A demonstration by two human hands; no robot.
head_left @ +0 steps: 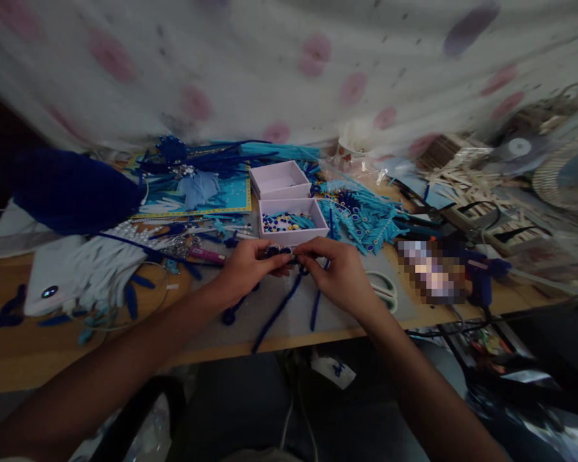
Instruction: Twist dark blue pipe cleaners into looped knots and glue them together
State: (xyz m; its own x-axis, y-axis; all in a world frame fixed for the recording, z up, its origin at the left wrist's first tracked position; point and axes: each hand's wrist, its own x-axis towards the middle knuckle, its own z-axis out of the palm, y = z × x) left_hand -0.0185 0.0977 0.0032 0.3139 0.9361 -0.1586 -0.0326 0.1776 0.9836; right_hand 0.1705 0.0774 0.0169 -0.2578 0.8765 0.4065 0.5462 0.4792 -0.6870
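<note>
Blue ornament [278, 250] pinched by left hand [245, 269], right hand [341, 277], bead box [293, 236] behind

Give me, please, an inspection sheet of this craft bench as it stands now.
Surface: wooden table, grey mat under the hands.
Job's things: dark blue cord piece, pinched by both hands, tails trailing over the mat; white box of beads just behind it.
Clutter: empty white box, turquoise tassels, white strips, dark blue plush, blue glue gun.
Grippers: left hand and right hand both shut on the cord piece.
Cables: black cable looping at the right.
Surroundings: spotted cloth hanging behind; fan far right.
</note>
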